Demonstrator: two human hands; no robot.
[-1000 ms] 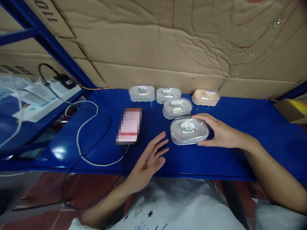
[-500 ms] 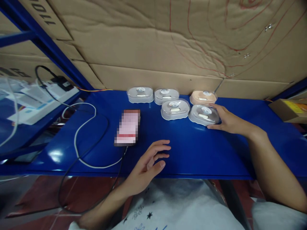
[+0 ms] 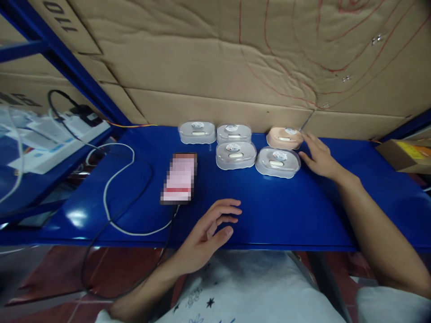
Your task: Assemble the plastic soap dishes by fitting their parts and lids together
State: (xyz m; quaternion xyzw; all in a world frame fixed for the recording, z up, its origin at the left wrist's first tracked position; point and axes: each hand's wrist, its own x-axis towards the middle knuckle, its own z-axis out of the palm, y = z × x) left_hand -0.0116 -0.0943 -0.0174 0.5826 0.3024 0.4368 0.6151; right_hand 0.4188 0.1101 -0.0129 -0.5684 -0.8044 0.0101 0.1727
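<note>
Several small oval plastic cases lie near the back of the blue shelf (image 3: 269, 215). Two grey ones (image 3: 197, 132) (image 3: 233, 133) are in the back row with a peach one (image 3: 284, 137). Two more grey cases (image 3: 235, 155) (image 3: 278, 162) sit in front. My right hand (image 3: 318, 157) lies flat beside the front right grey case and the peach case, fingers apart, holding nothing. My left hand (image 3: 208, 231) hovers at the shelf's near edge, fingers loosely spread and empty.
A phone (image 3: 179, 178) lies left of the cases with a black cable and a white cable (image 3: 111, 188) looping over the shelf. A power strip (image 3: 63, 134) sits on the left. Cardboard (image 3: 235, 67) lines the back. A small box (image 3: 404, 154) is at far right.
My right hand pushed the front grey case back and left into line with the others, nudging its neighbour leftward, then let go and opened beside it. My left hand stayed near the edge.
</note>
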